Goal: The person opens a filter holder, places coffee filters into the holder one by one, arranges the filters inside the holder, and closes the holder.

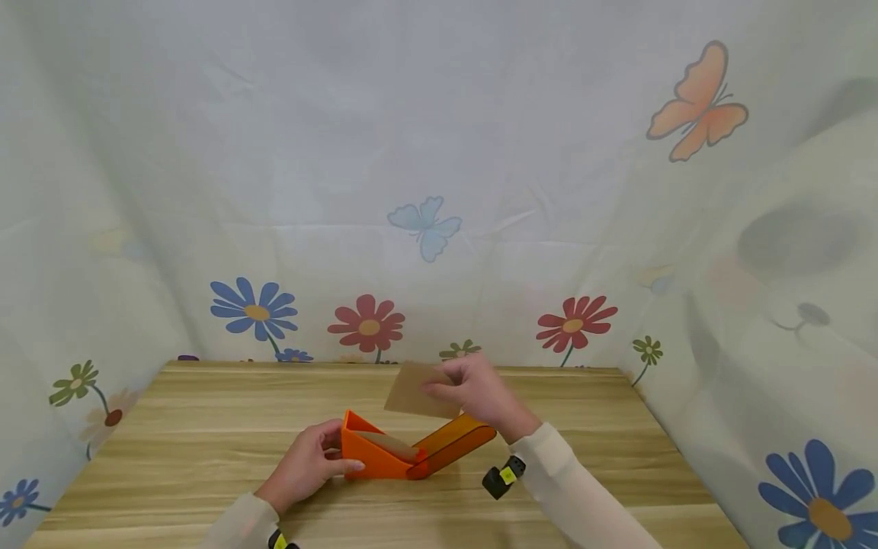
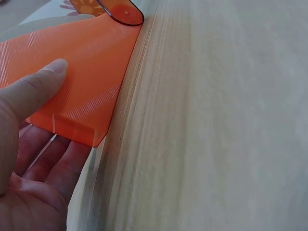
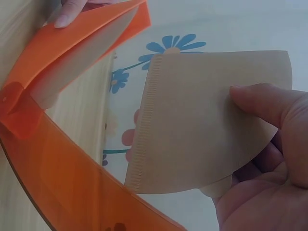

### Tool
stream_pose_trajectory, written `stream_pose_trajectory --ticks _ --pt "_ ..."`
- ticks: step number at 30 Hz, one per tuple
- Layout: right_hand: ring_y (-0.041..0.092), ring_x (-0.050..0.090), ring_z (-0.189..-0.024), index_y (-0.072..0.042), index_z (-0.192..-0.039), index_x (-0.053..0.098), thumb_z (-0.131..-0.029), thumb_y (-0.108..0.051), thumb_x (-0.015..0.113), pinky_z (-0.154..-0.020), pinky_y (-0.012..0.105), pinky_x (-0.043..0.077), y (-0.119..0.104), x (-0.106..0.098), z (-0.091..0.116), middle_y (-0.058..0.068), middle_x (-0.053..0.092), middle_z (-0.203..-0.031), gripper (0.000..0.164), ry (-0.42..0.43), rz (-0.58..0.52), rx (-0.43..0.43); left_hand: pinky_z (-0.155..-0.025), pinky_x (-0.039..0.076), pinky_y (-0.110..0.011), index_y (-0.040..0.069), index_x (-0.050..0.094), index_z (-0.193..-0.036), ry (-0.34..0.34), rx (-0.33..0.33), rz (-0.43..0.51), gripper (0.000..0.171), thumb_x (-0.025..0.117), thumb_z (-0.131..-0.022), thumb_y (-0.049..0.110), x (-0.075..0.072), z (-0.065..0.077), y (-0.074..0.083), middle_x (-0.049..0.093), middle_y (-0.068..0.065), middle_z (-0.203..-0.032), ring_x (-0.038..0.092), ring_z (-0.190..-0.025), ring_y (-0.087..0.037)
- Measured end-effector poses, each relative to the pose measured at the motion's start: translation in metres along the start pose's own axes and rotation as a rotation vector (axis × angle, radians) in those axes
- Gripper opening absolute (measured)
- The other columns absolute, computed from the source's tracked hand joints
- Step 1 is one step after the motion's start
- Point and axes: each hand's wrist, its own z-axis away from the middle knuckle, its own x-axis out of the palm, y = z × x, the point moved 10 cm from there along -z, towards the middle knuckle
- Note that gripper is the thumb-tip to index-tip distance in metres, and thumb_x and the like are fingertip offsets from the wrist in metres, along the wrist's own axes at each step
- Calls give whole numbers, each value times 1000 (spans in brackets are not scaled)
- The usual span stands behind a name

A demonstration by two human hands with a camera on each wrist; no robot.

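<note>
An orange coffee filter holder (image 1: 373,455) sits on the table, its see-through orange lid (image 1: 453,444) swung wide to the right. Inside it lie brown paper filters (image 3: 84,65), their curved edges showing above the wall. My left hand (image 1: 310,460) grips the holder's left end, thumb on the near face (image 2: 91,82) and fingers curled around the end and underneath. Above the lid, my right hand (image 1: 473,389) pinches a brown paper coffee filter (image 1: 416,390) between thumb and fingers. The crimped seam of this filter (image 3: 207,120) faces away from the palm in the right wrist view.
Beneath everything is a wood-grain table (image 1: 569,488). A pale cloth backdrop (image 1: 480,114) printed with flowers and butterflies hangs behind the table and along both sides. A dark wrist device (image 1: 504,476) with a yellow mark is worn on my right wrist.
</note>
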Motion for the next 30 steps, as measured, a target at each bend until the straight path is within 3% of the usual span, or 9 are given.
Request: stream_pose_trajectory --ticks 8,11,15,21,30 --pt "12 36 -50 -20 -88 80 -95 -26 75 -46 22 28 6 7 -2 -5 46 -63 10 2 -4 9 -90 60 -28 14 66 -128 -7 -1 5 58 86 -80 41 1 0 0 72 -5 -123 69 -105 -21" --pt "11 38 -52 -15 -73 69 -94 -26 76 -48 22 29 7 10 -2 -5 41 -61 25 5 19 9 -90 60 -28 15 66 -128 -5 -4 8 59 87 -80 41 1 0 0 72 -4 -123 69 -105 -20" --pt "10 38 -52 -10 -65 57 -94 -26 76 -49 21 30 9 15 -3 -6 36 -58 38 -1 54 6 -90 60 -28 15 66 -127 -3 -3 6 59 87 -79 42 0 -1 0 72 -4 -122 70 -105 -20" --pt "11 38 -48 -18 -81 76 -95 -27 75 -46 22 29 10 21 -3 -6 47 -61 17 -17 37 32 -90 60 -27 16 66 -127 -7 3 6 61 87 -78 45 0 -2 -2 73 -3 -122 69 -106 -20" --pt "10 45 -55 -18 -92 80 -95 -25 75 -47 21 31 6 29 -7 -4 70 -80 9 -32 40 27 -90 60 -28 15 66 -128 -4 9 7 62 87 -78 45 -1 -2 -3 72 -4 -122 70 -107 -21"
